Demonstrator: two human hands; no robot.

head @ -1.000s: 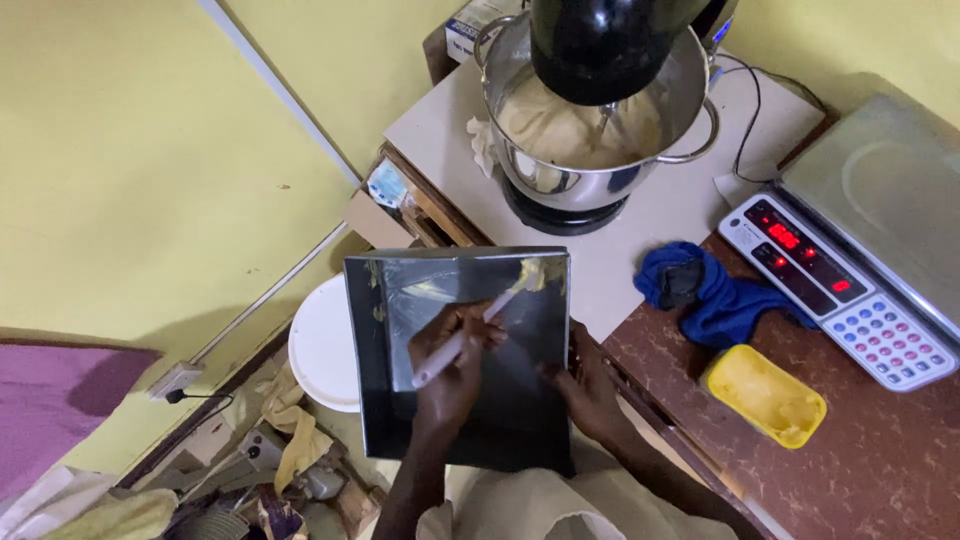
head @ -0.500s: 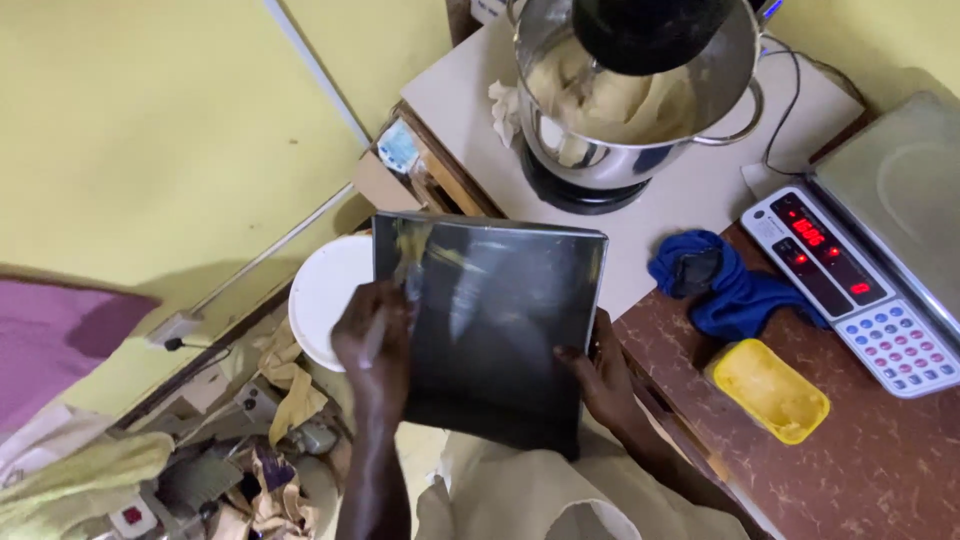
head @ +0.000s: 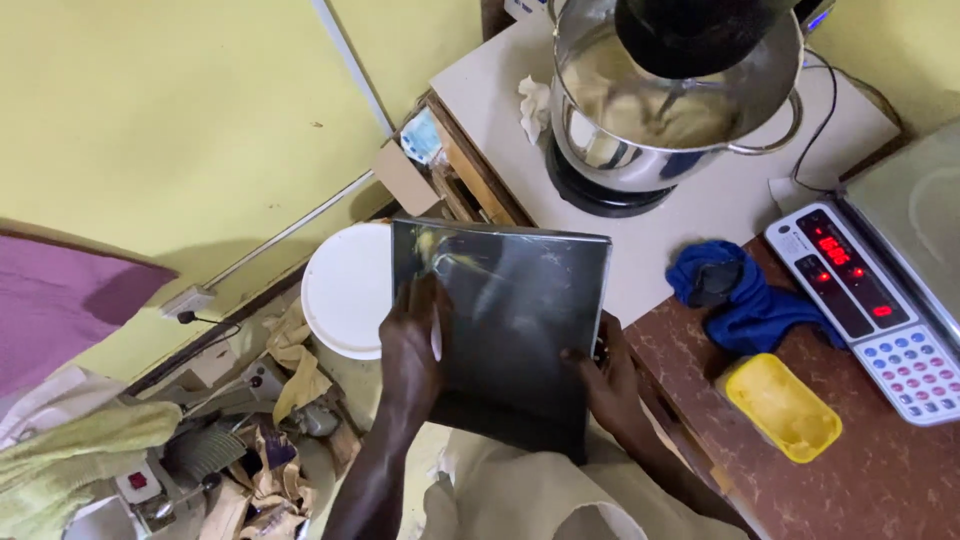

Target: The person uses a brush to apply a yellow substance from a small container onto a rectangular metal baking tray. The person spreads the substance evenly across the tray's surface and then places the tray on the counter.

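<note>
A: Hands first. What's the left hand [head: 412,345] doing?
B: Fingers curled, pressed on the left part of the dark baking tray [head: 505,330]. A thin pale tool, maybe a scraper or brush handle, sits under the fingers; can't tell which. So it's gripping that against the tray face.
A: Right hand [head: 605,385]?
B: Clasped on the tray's right edge, thumb over the front, fingers hidden behind. It carries the tray.
A: Tray position?
B: Held up in front of the person's body, tilted toward the camera, off the counter. It overlaps the white bucket lid [head: 347,290] below and sits just left of the counter edge. Yellowish smears near its top left corner.
A: Surfaces?
B: White countertop [head: 700,215] at the top, reddish-brown stone-look counter [head: 880,480] on the right. Yellow wall [head: 150,110] on the left with a pale conduit [head: 350,60] running down it. Purple cloth [head: 60,310] at the left edge.
A: Floor?
B: Cluttered: crumpled brown paper [head: 295,360], green cloth [head: 80,450], odd bits, too messy to name.
A: Containers?
B: Steel mixer bowl [head: 660,110] on a black base, pale dough or batter inside, black mixer head [head: 700,30] above it. Small yellow plastic tray [head: 783,407] on the brown counter, contents unclear.
A: Anything else?
B: Blue cloth [head: 745,295] bunched between bowl and yellow tray. Digital scale [head: 880,300] on the right, red display lit, keypad below, steel platform behind.
</note>
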